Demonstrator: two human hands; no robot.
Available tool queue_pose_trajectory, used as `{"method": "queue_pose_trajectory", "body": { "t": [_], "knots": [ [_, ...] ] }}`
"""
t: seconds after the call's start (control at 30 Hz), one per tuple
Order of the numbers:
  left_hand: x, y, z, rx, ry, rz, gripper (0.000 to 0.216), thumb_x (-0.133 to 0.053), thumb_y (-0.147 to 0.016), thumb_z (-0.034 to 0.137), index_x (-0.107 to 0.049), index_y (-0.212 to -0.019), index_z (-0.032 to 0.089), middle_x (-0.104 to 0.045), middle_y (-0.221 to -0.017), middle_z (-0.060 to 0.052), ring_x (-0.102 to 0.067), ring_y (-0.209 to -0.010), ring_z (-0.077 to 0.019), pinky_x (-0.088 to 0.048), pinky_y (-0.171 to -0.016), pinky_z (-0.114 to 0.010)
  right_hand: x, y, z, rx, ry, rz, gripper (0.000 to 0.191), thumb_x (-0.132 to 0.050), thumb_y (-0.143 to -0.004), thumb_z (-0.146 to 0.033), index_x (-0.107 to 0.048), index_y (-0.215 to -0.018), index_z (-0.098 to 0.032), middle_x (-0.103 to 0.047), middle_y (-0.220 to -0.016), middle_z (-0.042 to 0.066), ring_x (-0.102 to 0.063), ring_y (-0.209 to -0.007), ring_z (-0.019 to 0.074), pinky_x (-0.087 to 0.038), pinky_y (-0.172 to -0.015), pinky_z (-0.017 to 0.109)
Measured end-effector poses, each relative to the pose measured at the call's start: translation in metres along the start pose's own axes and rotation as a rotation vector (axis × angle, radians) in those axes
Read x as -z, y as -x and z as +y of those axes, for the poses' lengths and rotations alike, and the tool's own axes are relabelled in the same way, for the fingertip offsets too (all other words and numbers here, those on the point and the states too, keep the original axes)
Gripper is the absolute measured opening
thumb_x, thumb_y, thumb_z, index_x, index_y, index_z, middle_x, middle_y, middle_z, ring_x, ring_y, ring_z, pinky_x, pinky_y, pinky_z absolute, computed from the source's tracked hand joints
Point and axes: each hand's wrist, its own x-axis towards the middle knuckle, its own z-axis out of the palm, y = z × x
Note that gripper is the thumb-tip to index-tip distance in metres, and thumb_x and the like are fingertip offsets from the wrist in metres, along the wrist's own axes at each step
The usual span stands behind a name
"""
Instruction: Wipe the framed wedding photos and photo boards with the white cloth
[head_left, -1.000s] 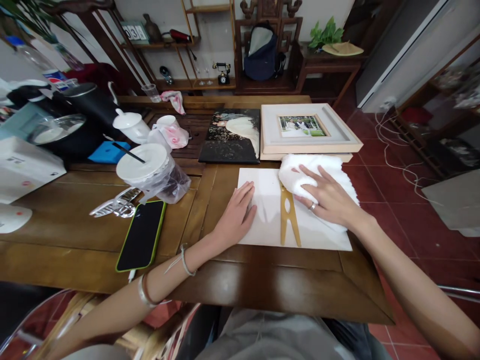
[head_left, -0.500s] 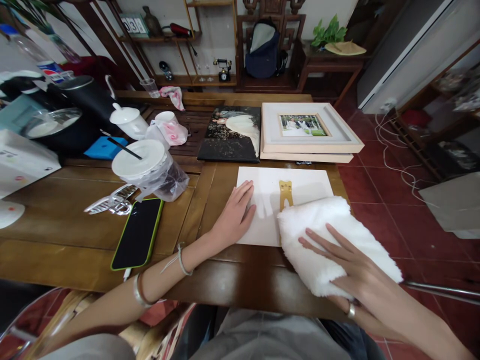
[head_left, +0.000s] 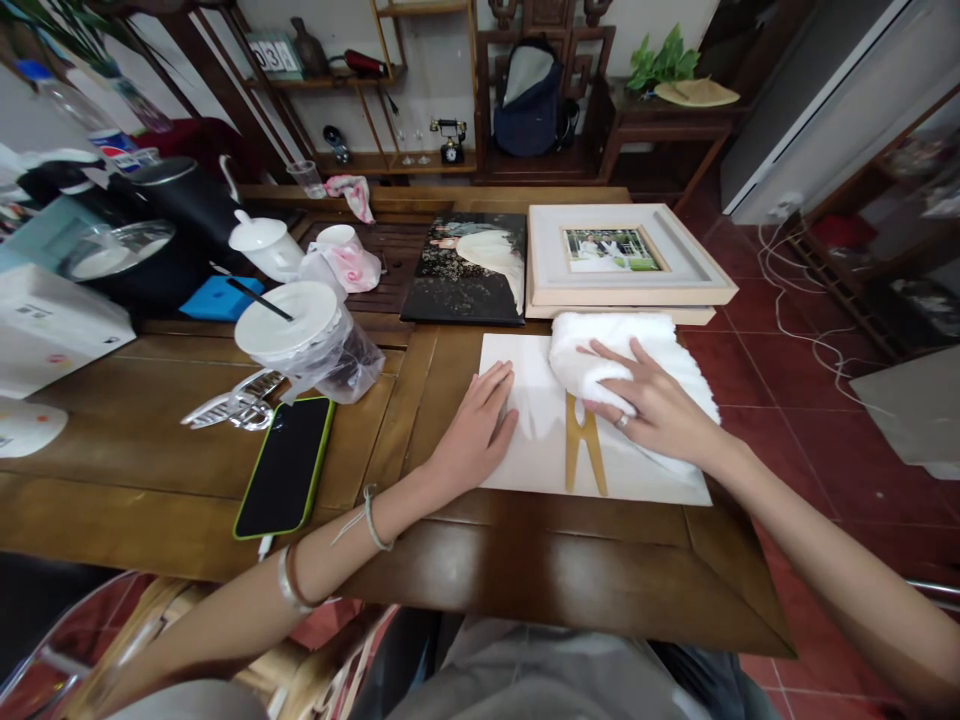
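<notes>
A white rectangular panel (head_left: 525, 430) lies flat on the wooden table, with a gold, two-legged metal piece (head_left: 583, 450) on its face. My left hand (head_left: 480, 420) rests flat on the panel's left edge, fingers stretched out and holding nothing. On the panel's right side, my right hand (head_left: 637, 400) presses down a fluffy white cloth (head_left: 675, 360), its fingers bent into the folds. The cloth hides the panel's upper right part and the top of the gold piece.
Behind the panel lie a dark photo print (head_left: 469, 270) and stacked light wood picture frames (head_left: 630, 255). To the left are a phone (head_left: 285, 470), a lidded cup in a plastic bag (head_left: 315, 340), a silver hair clip (head_left: 236, 400) and a white teapot (head_left: 266, 245).
My right hand has pushed the white cloth away from me, up the panel toward the frames, uncovering the gold piece's legs and the panel's lower right corner. My left hand stays put.
</notes>
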Motion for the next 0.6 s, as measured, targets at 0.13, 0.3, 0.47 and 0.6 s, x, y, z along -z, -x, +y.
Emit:
{"method": "queue_pose_trajectory", "body": {
  "t": [0.13, 0.3, 0.47, 0.6],
  "knots": [
    [-0.001, 0.0, -0.001, 0.017, 0.009, 0.009, 0.044, -0.029, -0.1, 0.027, -0.035, -0.142, 0.015, -0.037, -0.15, -0.016, -0.027, -0.144, -0.0241, -0.017, -0.12, -0.051, -0.003, -0.007, -0.003, -0.01, 0.052, -0.006, 0.025, -0.047, -0.092, -0.025, -0.068, -0.085, -0.016, -0.043, -0.146, 0.016, -0.027, -0.141, 0.0329, -0.016, -0.111, 0.067],
    [-0.003, 0.001, -0.003, 0.011, 0.011, 0.025, 0.043, -0.028, -0.101, 0.025, -0.037, -0.141, 0.016, -0.038, -0.15, -0.015, -0.028, -0.143, -0.0227, -0.02, -0.119, -0.05, -0.004, 0.024, -0.042, 0.104, -0.009, -0.097, 0.018, -0.054, -0.083, -0.015, -0.071, -0.086, -0.017, -0.037, -0.15, 0.013, -0.021, -0.143, 0.0325, -0.009, -0.114, 0.065],
    [-0.002, 0.0, -0.003, 0.005, 0.025, 0.046, 0.042, -0.031, -0.099, 0.023, -0.04, -0.139, 0.012, -0.039, -0.149, -0.016, -0.03, -0.143, -0.0223, -0.02, -0.12, -0.048, -0.004, 0.063, -0.088, 0.183, -0.101, -0.156, 0.012, -0.058, -0.075, -0.014, -0.067, -0.069, -0.017, -0.031, -0.153, 0.013, -0.019, -0.143, 0.0364, -0.003, -0.114, 0.067],
    [0.001, -0.001, -0.002, 0.036, 0.092, 0.094, 0.04, -0.033, -0.099, 0.022, -0.044, -0.137, 0.015, -0.041, -0.148, -0.015, -0.033, -0.141, -0.0215, -0.025, -0.118, -0.047, 0.002, 0.065, -0.089, 0.201, -0.142, -0.172, 0.01, -0.059, -0.077, -0.016, -0.067, -0.073, -0.017, -0.036, -0.151, 0.013, -0.024, -0.142, 0.0334, -0.006, -0.116, 0.063]
  ]
}}
